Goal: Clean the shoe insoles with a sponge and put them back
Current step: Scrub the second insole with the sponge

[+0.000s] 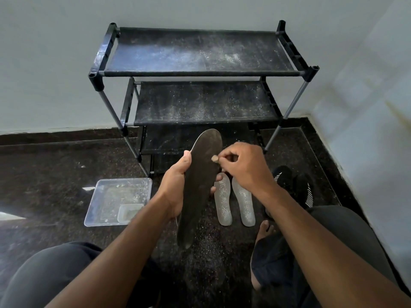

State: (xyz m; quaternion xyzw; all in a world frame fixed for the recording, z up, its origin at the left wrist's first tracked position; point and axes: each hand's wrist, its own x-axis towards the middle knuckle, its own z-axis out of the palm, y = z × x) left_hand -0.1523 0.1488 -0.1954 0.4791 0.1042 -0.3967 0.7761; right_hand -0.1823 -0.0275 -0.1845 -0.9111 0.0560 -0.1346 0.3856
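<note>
The left hand reaches forward and wraps its thumb and fingers round the edges of a long dark grey insole, holding it upright and lengthwise above the floor, while the right hand comes in from the right with fingertips pinching a small tan scrap of sponge against the insole's upper right face. Below, two pale speckled insoles lie side by side on the dark speckled stone floor, black knit shoes just beside them to the right. A clear plastic tray sits to the left, and a dusty black tiered shoe rack stands behind against the wall.
</note>
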